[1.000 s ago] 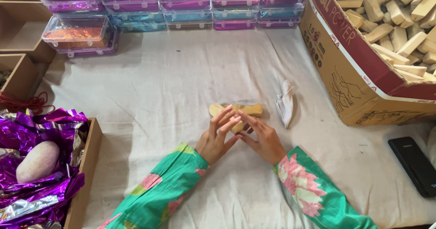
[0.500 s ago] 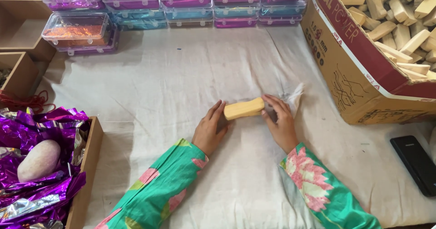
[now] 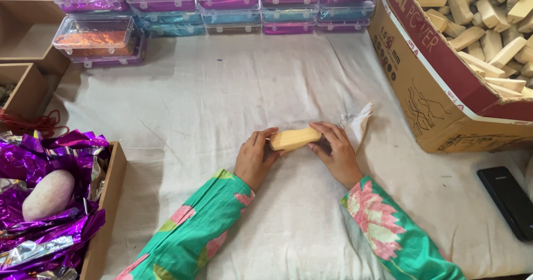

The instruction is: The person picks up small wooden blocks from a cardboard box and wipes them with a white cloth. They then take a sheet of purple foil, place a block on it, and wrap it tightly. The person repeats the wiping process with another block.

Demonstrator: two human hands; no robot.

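Observation:
Both my hands hold one pale wooden block (image 3: 294, 138) just above the white cloth (image 3: 222, 102) at the middle of the table. My left hand (image 3: 254, 159) grips its left end. My right hand (image 3: 335, 152) grips its right end, and my fingers cover part of the block. A crumpled white rag (image 3: 357, 125) lies on the cloth right beside my right hand. Both sleeves are green with pink flowers.
A big cardboard box (image 3: 438, 97) full of wooden blocks (image 3: 488, 19) stands at the right. Stacked clear plastic cases (image 3: 222, 5) line the far edge. A wooden tray (image 3: 105, 202) with purple foil (image 3: 33, 163) and an oval stone sits left. A black phone (image 3: 508, 199) lies at right.
The block was held with fingertips over it a second ago; now it lies lengthwise between both hands, held at its ends and slightly lower toward me.

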